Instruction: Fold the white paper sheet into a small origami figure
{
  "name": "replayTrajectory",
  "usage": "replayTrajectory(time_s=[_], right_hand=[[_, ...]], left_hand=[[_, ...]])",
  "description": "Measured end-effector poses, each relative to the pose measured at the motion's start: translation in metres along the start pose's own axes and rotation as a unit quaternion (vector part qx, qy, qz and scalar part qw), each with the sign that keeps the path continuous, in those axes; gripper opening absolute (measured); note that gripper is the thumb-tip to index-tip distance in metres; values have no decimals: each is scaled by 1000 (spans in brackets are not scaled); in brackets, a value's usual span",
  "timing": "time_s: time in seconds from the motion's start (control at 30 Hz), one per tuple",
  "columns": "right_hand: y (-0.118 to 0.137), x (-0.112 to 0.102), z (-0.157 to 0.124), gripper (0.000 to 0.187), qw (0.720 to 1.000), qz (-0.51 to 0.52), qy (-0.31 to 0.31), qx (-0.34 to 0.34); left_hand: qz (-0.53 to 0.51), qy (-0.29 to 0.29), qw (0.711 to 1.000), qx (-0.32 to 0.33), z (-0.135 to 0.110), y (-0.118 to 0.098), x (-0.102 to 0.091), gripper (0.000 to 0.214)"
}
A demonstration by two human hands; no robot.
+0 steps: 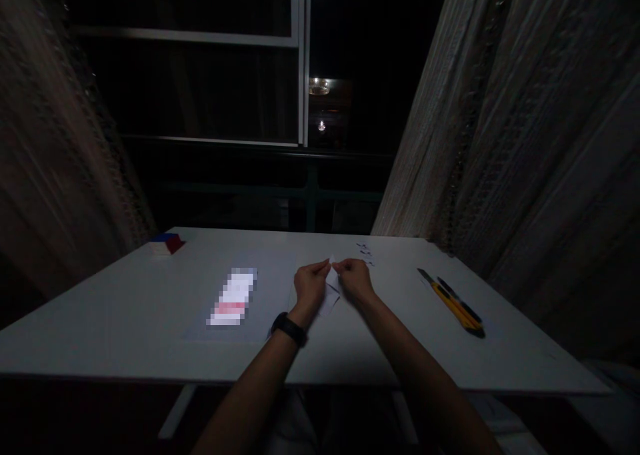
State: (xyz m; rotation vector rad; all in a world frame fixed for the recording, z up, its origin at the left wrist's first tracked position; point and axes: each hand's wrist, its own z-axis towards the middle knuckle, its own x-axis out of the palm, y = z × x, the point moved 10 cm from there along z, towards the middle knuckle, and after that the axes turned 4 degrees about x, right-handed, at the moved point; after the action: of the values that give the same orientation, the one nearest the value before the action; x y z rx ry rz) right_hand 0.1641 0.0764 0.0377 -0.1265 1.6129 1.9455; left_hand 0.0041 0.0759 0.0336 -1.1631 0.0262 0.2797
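Observation:
Both my hands meet over the middle of a white table [220,368]. A small piece of white paper [329,300] with creased, pointed parts sits between them. My left hand [311,285], below a black wristwatch [290,329], pinches the paper's upper end between thumb and finger. From the other side my right hand [355,278] pinches the same end, its fingertips almost touching the left ones. The paper's lower part hangs down between the hands and is partly hidden by them.
A lit phone [233,298] with a blurred screen lies left of my hands. A coloured cube [167,244] stands at the far left. Small dark-marked bits [365,253] lie beyond my right hand. Toward the right are a yellow utility knife [453,305] and a dark pen [450,290].

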Motion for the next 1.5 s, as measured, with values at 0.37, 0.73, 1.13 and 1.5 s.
replayTrajectory(time_s=[0.37, 0.73, 1.13, 1.5], right_hand=[[9, 0, -5, 31, 999, -35, 16, -26], [12, 3, -5, 30, 998, -19, 35, -50], [9, 4, -4, 32, 996, -19, 54, -67], [3, -5, 0, 29, 997, -18, 44, -66]], left_hand=[[-45, -23, 999, -12, 2, 3, -4, 21], [-117, -32, 992, -18, 9, 18, -4, 26], [-201, -29, 977, -66, 10, 28, 3, 28], [-255, 42, 963, -74, 5, 14, 15, 39]])
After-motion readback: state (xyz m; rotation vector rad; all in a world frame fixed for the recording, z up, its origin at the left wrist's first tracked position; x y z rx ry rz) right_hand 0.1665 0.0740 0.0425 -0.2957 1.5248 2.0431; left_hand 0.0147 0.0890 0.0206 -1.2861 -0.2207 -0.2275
